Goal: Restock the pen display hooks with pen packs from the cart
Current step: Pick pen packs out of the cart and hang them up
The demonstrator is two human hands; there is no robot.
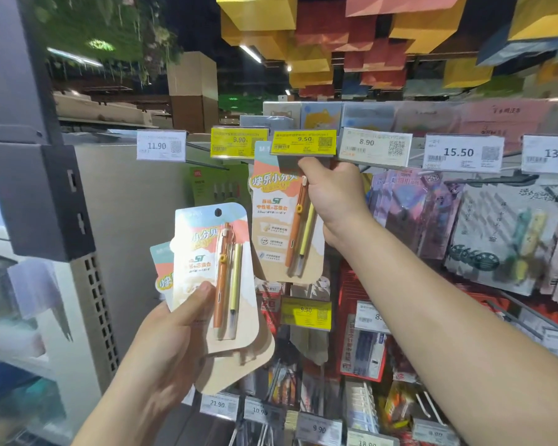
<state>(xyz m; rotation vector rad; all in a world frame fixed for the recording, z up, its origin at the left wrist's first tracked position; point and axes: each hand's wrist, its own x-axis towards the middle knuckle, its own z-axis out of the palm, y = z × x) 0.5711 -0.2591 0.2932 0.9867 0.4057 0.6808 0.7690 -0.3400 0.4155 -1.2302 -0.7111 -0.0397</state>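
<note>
Right hand pinches a pack at frame centre under the 9.50 tag; left hand clamps spare packs, lower left.

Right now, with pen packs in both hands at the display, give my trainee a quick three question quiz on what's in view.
1. True or false: the right hand holds the orange-and-cream carded pen pack up just under the yellow 9.50 price tag.
2. Multiple choice: what does the left hand grip? A) a single loose pen B) a fanned stack of matching carded pen packs C) nothing
3. Fill in: the white price tag farthest left on the top row reads ____.

Key: 1 true; 2 B; 3 11.90
</note>
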